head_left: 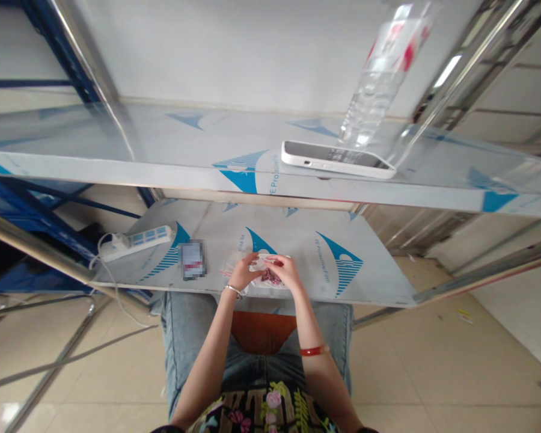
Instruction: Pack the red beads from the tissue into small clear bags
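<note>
Small, round, dark-red beads lay between the left hand and the right hand

The bead pile sat at about three o'clock from the left hand and eight o'clock from the right, which looked nearer. Crumpled clear plastic lay around and under it, its long axis running roughly nine to three; the pile's own axis was unclear. The left hand was half open, thumb apart from curved fingers, with no clear hold on anything. The right hand's fingers were bent in beside the beads; whether they gripped one could not be told.

Counted: two hands; one bead pile, its beads too small to number; one blurred rectangular object at nine o'clock; one white oblong power strip at ten; one white-cased flat phone and one clear plastic bottle towards one, on the upper shelf.
</note>
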Action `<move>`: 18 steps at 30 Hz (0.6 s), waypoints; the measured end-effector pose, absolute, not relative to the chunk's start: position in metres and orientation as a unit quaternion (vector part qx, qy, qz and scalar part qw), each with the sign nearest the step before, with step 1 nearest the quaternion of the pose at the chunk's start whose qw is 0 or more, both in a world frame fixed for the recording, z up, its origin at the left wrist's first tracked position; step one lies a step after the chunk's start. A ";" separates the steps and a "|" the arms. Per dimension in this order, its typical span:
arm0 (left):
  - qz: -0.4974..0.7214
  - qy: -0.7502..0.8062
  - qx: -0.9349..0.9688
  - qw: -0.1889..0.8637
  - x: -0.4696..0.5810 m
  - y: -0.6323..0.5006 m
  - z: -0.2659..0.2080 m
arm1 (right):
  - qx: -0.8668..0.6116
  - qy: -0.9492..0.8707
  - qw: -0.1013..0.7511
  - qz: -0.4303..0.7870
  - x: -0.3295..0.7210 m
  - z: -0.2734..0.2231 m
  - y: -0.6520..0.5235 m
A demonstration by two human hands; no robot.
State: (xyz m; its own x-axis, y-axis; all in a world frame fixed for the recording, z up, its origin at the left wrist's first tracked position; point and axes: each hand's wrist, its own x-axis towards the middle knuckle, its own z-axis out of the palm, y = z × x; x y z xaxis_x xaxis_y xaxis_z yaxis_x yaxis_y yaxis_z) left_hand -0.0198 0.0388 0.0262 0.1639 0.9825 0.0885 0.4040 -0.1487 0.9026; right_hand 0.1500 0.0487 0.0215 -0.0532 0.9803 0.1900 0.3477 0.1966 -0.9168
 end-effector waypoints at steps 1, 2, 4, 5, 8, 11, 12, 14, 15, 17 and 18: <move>0.378 0.528 0.655 0.386 -0.021 0.039 0.025 | -0.535 -0.631 0.435 0.356 0.156 0.016 0.050; 0.382 0.529 0.653 0.385 -0.022 0.039 0.025 | -0.553 -0.627 0.421 0.353 0.163 0.011 0.051; 0.392 0.531 0.650 0.377 -0.025 0.040 0.023 | -0.613 -0.618 0.356 0.340 0.179 -0.001 0.053; 0.395 0.533 0.648 0.373 -0.027 0.041 0.022 | -0.649 -0.613 0.304 0.333 0.187 -0.006 0.053; 0.396 0.541 0.642 0.371 -0.030 0.041 0.020 | -0.710 -0.596 0.175 0.332 0.202 -0.018 0.050; 0.398 0.542 0.642 0.369 -0.029 0.041 0.020 | -0.719 -0.586 0.163 0.337 0.205 -0.024 0.046; 0.399 0.539 0.643 0.369 -0.029 0.041 0.021 | -0.717 -0.586 0.168 0.337 0.204 -0.025 0.046; 0.404 0.532 0.646 0.369 -0.027 0.041 0.021 | -0.711 -0.589 0.174 0.341 0.201 -0.026 0.045; 0.405 0.529 0.648 0.370 -0.027 0.041 0.022 | -0.709 -0.591 0.175 0.344 0.200 -0.026 0.044; 0.404 0.527 0.649 0.372 -0.026 0.040 0.023 | -0.705 -0.593 0.176 0.347 0.198 -0.026 0.044; 0.402 0.528 0.648 0.373 -0.026 0.040 0.024 | -0.704 -0.594 0.177 0.348 0.198 -0.027 0.044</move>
